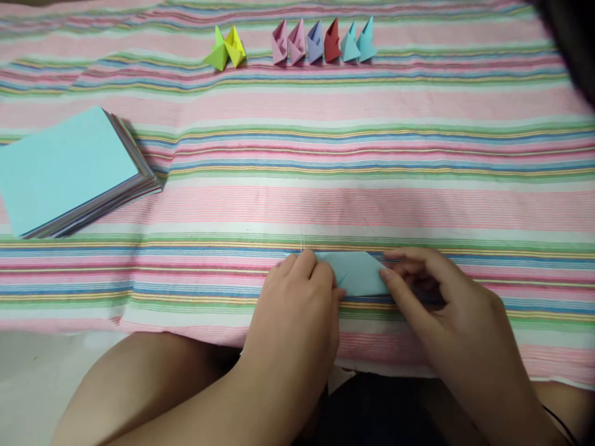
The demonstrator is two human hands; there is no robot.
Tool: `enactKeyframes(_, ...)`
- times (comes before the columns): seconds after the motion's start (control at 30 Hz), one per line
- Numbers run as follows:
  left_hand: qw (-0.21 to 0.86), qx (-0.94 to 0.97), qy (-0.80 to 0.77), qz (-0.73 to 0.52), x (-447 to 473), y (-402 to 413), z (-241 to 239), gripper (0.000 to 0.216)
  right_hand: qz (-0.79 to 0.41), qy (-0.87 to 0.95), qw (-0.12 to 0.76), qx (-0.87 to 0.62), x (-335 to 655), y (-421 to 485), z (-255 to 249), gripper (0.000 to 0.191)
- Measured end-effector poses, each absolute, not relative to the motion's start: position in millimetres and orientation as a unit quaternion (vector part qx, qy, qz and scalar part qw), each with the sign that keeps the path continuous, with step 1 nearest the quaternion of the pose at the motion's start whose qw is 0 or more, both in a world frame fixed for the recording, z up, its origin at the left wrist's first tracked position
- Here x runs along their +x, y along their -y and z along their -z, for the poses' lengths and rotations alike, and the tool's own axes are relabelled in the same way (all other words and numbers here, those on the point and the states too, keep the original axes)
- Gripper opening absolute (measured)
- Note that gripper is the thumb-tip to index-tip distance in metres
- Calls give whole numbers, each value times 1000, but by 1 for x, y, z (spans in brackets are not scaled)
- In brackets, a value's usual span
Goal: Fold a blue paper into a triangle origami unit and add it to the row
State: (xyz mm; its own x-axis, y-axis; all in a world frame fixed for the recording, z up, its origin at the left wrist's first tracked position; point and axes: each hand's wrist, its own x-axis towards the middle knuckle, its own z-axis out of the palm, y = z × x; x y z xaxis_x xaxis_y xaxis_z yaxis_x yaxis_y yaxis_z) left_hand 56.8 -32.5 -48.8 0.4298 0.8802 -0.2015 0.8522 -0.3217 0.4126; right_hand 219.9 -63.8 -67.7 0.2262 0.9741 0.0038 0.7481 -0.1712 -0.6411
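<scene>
Already eight paper shapes (296, 46) seemed done, while the left hand (302, 300) gripped a blue paper (360, 274), likely half folded, and the right hand (453, 303) touched its end, maybe pinching.

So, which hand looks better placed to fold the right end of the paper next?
Probably the right hand: it sits at that end, its thumb at the edge of the paper. The left hand covers most of the opposite end, so it seems better suited to steadying.
</scene>
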Motion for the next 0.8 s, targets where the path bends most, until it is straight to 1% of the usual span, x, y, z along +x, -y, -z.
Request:
enactKeyframes(0.07,236,815,-529,-21,57,30,50,14,-215,585,262,-737,218,62,67,14)
enactKeyframes(0.2,250,810,-530,-4,58,26,48,10,-194,616,232,-728,215,59,67,20)
enactKeyframes(0.27,254,807,-533,0,57,27,47,8,-176,625,225,-726,213,58,68,21)
enactKeyframes(0.57,225,822,-522,34,59,26,50,14,-115,648,208,-724,211,59,73,19)
enactKeyframes(0.8,192,837,-512,8,61,27,50,17,-92,659,196,-720,210,59,74,20)
